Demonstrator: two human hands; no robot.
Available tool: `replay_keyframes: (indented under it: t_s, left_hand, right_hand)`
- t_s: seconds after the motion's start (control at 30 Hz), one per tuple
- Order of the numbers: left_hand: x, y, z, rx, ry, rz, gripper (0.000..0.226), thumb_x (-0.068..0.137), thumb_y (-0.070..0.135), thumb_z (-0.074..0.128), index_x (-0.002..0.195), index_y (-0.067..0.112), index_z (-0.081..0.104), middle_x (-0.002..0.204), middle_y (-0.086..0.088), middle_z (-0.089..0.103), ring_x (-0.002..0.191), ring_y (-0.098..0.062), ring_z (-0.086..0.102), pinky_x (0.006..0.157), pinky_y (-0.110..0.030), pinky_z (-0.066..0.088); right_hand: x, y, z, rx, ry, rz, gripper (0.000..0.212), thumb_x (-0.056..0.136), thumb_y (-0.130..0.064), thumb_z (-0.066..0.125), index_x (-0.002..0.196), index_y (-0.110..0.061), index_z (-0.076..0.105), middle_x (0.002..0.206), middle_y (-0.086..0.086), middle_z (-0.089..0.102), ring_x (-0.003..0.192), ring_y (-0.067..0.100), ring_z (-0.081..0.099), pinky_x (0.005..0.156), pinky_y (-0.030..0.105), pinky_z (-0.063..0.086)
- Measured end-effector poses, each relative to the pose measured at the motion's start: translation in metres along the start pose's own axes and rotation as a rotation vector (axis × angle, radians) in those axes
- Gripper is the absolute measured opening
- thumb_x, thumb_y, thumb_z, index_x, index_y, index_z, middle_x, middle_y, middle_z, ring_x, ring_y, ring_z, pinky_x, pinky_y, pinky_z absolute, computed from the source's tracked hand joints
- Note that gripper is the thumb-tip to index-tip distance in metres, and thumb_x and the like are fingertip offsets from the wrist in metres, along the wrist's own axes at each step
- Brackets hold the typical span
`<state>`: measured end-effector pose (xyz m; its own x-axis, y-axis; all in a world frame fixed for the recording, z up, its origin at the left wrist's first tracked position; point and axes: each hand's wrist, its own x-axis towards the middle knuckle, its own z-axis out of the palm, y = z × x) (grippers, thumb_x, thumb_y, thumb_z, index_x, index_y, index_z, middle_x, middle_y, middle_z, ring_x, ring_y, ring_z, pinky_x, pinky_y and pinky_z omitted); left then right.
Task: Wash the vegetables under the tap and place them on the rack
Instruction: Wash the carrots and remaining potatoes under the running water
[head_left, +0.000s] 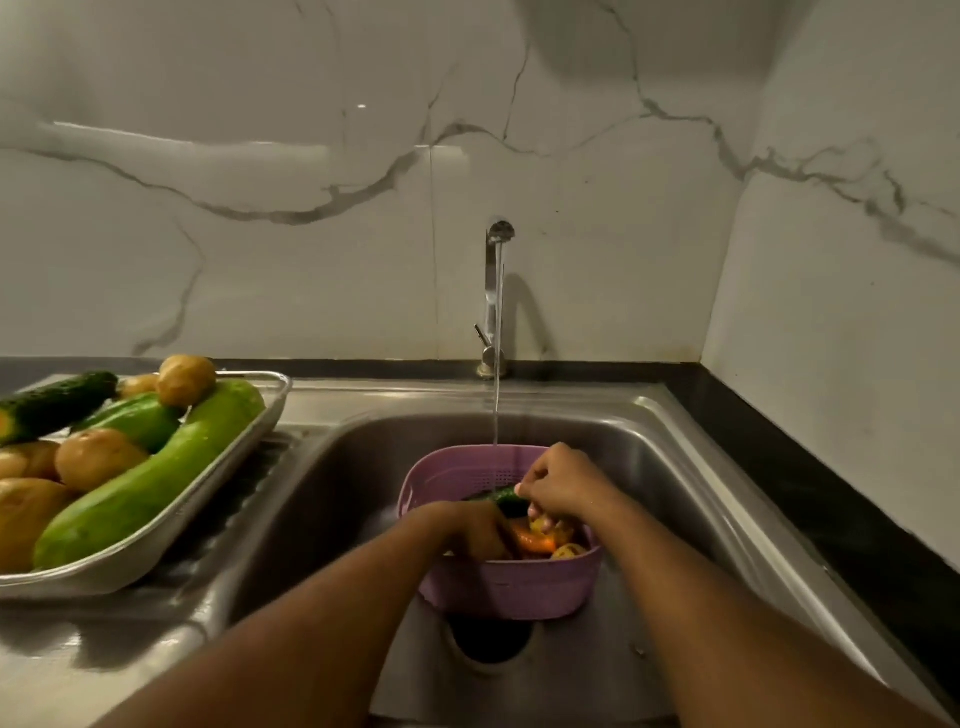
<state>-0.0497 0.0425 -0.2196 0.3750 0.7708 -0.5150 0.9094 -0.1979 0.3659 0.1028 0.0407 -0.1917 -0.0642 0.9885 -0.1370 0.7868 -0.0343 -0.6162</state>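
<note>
A purple perforated basket (498, 584) stands in the steel sink (322, 493) and holds a dark cucumber (506, 500), a carrot (535, 541) and small potatoes (567, 551). Both my hands reach into it. My right hand (558, 486) grips one end of the cucumber with curled fingers. My left hand (475, 530) is curled down among the vegetables beside the carrot; what it holds is hidden. The tap (493, 301) runs a thin stream into the back of the basket. On the left, a metal rack tray (208, 493) carries large green zucchini (150, 478), a dark cucumber (52, 405) and several potatoes (96, 457).
The rack tray sits on the ribbed drainboard (244, 499) to the left of the sink. The drain opening (491, 642) lies just in front of the basket. A black counter (831, 499) runs along the right, below marble-patterned wall tiles.
</note>
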Motion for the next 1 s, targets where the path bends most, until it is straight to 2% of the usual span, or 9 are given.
replay_keyframes:
  t_s: [0.13,0.27,0.43,0.57,0.67,0.73,0.87,0.93,1.0]
  left_hand:
    - [0.009,-0.001,0.003,0.000,-0.134,-0.009,0.055,0.098,0.018,0.065,0.150,0.028,0.052,0.151,-0.005,0.050,0.136,-0.033,0.050,0.113,-0.048,0.043]
    - [0.011,0.003,0.007,-0.044,-0.160,-0.044,0.056,0.096,0.015,0.070,0.149,0.016,0.052,0.149,-0.010,0.053,0.133,-0.034,0.053,0.109,-0.043,0.046]
    - [0.003,0.005,0.004,-0.001,-0.046,0.012,0.042,0.096,0.017,0.067,0.138,0.019,0.063,0.138,-0.010,0.058,0.124,-0.032,0.056,0.108,-0.047,0.048]
    - [-0.008,0.005,-0.001,-0.098,0.167,0.094,0.033,0.097,0.011,0.061,0.130,0.010,0.066,0.127,-0.013,0.066,0.112,-0.031,0.063,0.090,-0.034,0.049]
    - [-0.012,-0.003,-0.008,-0.407,0.359,0.092,0.036,0.097,0.009,0.064,0.132,0.018,0.064,0.113,-0.017,0.072,0.097,-0.030,0.073,0.079,-0.039,0.061]
    - [-0.014,-0.008,-0.014,-0.616,0.474,0.105,0.047,0.098,0.008,0.064,0.142,0.020,0.056,0.117,-0.012,0.069,0.096,-0.023,0.072,0.076,-0.033,0.062]
    - [-0.020,-0.009,-0.025,-0.953,0.599,0.233,0.033,0.102,0.014,0.060,0.135,0.014,0.063,0.114,-0.008,0.073,0.103,-0.021,0.072,0.090,-0.040,0.062]
    - [-0.024,-0.006,-0.026,-0.982,0.628,0.255,0.026,0.103,0.014,0.059,0.128,0.015,0.068,0.107,-0.007,0.076,0.099,-0.019,0.074,0.091,-0.041,0.062]
    - [-0.027,-0.006,-0.027,-0.992,0.635,0.277,0.024,0.103,0.011,0.058,0.124,0.016,0.069,0.104,-0.008,0.076,0.096,-0.019,0.076,0.088,-0.040,0.063]
  right_hand:
    - [0.006,-0.001,0.005,-0.009,-0.018,0.012,0.017,0.100,-0.026,0.066,0.090,-0.016,0.075,0.074,0.002,0.077,0.067,0.017,0.076,0.080,0.043,0.065]
    - [0.007,-0.001,0.009,-0.002,-0.056,0.032,0.018,0.101,-0.022,0.065,0.088,-0.014,0.075,0.072,0.003,0.077,0.057,0.016,0.070,0.066,0.039,0.064]
    - [0.002,-0.002,0.006,0.019,-0.062,0.029,0.019,0.101,-0.020,0.064,0.087,-0.015,0.075,0.075,0.004,0.078,0.061,0.018,0.071,0.068,0.039,0.065]
    - [0.002,0.001,0.006,0.097,-0.010,0.028,0.023,0.103,-0.027,0.062,0.085,-0.018,0.074,0.075,0.003,0.077,0.066,0.020,0.075,0.073,0.044,0.066]
    - [0.004,-0.008,0.002,0.251,0.138,0.002,0.027,0.105,-0.033,0.056,0.089,-0.020,0.073,0.085,0.003,0.075,0.075,0.018,0.070,0.077,0.042,0.062]
    - [0.004,-0.020,-0.003,0.373,0.195,-0.009,0.026,0.107,-0.037,0.051,0.102,-0.023,0.073,0.097,0.004,0.071,0.083,0.017,0.065,0.074,0.038,0.060]
    - [0.000,-0.034,0.001,0.401,0.063,-0.044,0.035,0.106,-0.032,0.054,0.141,-0.030,0.056,0.123,0.004,0.062,0.100,0.022,0.067,0.066,0.030,0.060]
    - [-0.001,-0.036,0.003,0.530,0.073,-0.033,0.038,0.103,-0.029,0.061,0.141,-0.028,0.055,0.120,0.010,0.066,0.092,0.024,0.074,0.064,0.029,0.063]
    - [-0.002,-0.037,0.003,0.571,0.124,-0.037,0.030,0.100,-0.029,0.067,0.129,-0.024,0.060,0.106,0.012,0.072,0.077,0.022,0.077,0.059,0.027,0.062]
